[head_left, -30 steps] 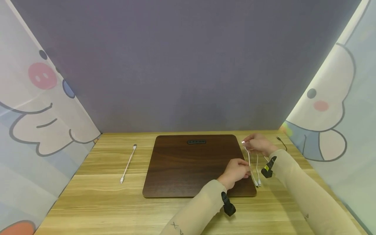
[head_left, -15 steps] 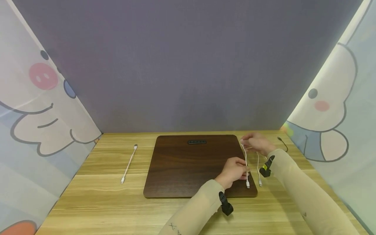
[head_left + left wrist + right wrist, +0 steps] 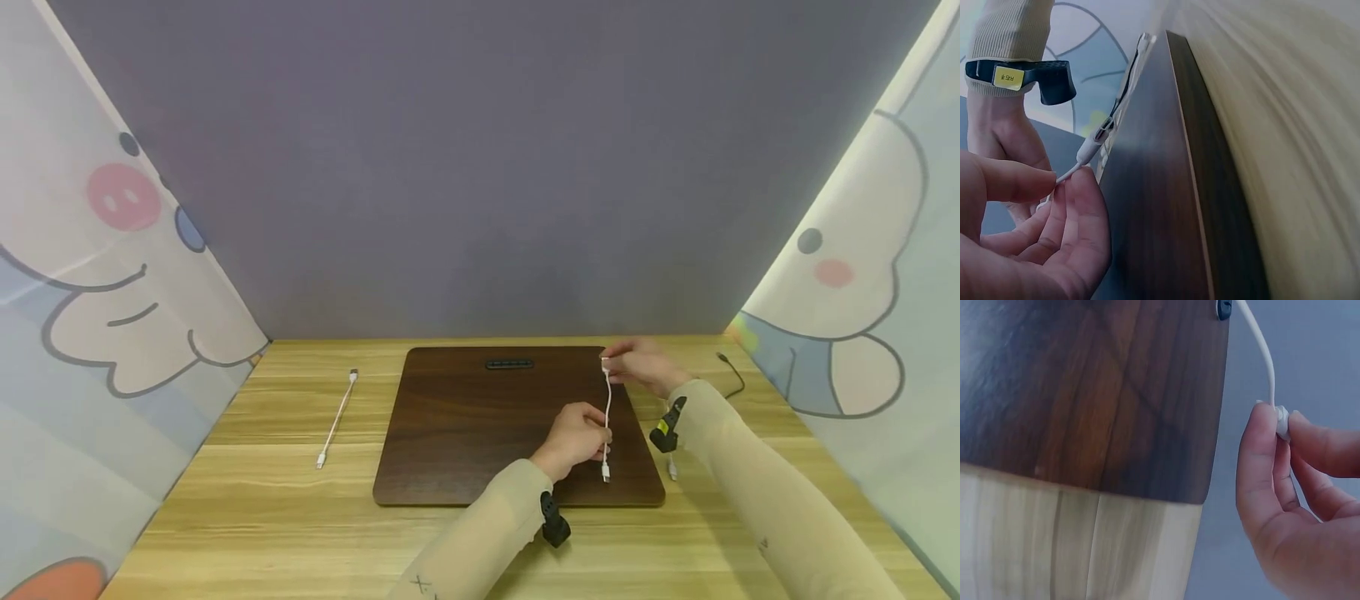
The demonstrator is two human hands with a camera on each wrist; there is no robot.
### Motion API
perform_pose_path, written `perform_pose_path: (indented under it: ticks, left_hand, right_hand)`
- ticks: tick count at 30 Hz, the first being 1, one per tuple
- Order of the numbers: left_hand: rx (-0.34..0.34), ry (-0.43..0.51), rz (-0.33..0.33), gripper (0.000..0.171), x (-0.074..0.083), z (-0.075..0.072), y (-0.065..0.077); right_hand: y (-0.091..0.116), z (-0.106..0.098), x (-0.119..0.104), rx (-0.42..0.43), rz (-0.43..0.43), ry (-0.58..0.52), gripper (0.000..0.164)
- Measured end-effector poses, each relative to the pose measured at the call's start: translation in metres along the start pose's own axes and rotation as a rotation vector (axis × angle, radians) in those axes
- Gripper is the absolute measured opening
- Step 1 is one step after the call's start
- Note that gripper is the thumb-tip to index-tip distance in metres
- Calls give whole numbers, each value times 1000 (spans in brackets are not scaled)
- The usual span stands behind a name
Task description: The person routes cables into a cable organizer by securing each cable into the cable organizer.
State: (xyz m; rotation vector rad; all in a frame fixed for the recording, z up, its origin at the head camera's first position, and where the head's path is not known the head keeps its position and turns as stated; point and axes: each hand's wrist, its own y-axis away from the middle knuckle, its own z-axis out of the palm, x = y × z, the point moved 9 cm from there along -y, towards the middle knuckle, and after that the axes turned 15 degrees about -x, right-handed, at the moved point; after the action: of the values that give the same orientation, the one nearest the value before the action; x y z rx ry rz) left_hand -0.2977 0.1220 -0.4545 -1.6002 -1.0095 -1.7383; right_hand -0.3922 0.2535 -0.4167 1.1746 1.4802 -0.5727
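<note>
A short white charging cable (image 3: pixel 607 408) is stretched lengthwise between both hands, above the right part of a dark brown board (image 3: pixel 465 442). My right hand (image 3: pixel 643 367) pinches its far plug (image 3: pixel 1282 422) between thumb and fingers. Nearer to me, my left hand (image 3: pixel 573 437) pinches the cord just behind the other connector (image 3: pixel 1090 150), whose metal tip points free of the fingers. A small black slotted clip strip (image 3: pixel 509 364) sits at the board's far edge.
Another white cable (image 3: pixel 337 419) lies on the wooden table (image 3: pixel 247 517) left of the board. To the right lie a further white cable's plug (image 3: pixel 672 468), mostly hidden by the right wrist, and a dark cable (image 3: pixel 738 377). A grey panel (image 3: pixel 480 208) stands behind.
The white cable has left its place beside the other cable at the board's right edge. Both hands have carried it leftward, over the board.
</note>
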Motion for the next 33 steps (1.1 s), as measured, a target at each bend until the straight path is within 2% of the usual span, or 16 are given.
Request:
perform_pose_path:
  ticks: [13, 20, 30, 33]
  left_hand:
    - [49, -119, -12, 13, -3, -34, 14]
    - [68, -114, 0, 15, -3, -48, 19]
    - [116, -182, 0, 24, -3, -75, 28]
    - [118, -177, 2, 24, -3, -81, 29]
  right_hand:
    - [-25, 31, -15, -78, -74, 30, 41]
    - [-40, 43, -21, -55, -97, 23, 37]
    - [-58, 57, -36, -9, -118, 74, 36]
    - [-62, 61, -40, 4, -113, 86, 35]
